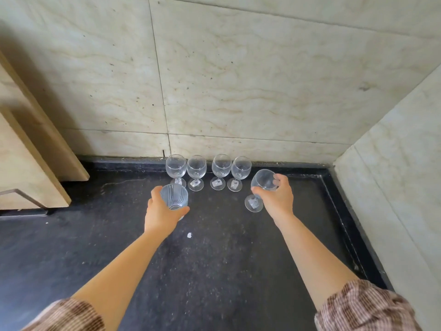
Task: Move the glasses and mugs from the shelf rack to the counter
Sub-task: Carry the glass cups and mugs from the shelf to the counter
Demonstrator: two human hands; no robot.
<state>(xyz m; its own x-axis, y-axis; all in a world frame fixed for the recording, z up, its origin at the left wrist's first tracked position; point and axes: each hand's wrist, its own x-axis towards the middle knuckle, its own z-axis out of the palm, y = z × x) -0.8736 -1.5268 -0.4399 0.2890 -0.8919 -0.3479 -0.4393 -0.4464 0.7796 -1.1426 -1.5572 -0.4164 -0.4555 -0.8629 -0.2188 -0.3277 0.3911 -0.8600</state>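
Note:
Several clear stemmed wine glasses (196, 169) stand upright in a row on the black counter (214, 247), close to the back wall. My left hand (160, 211) grips a clear ribbed tumbler (174, 196) just in front of the leftmost glass in the row. My right hand (276, 195) holds another stemmed wine glass (262, 180) by its bowl, tilted, to the right of the row. Its foot (254, 203) is at or just above the counter; I cannot tell whether it touches.
Marble-like tiled walls close the counter at the back (238, 80) and on the right (393, 187). A light wooden cabinet (31, 168) juts in over the counter at the left. A small white speck (189, 235) lies mid-counter.

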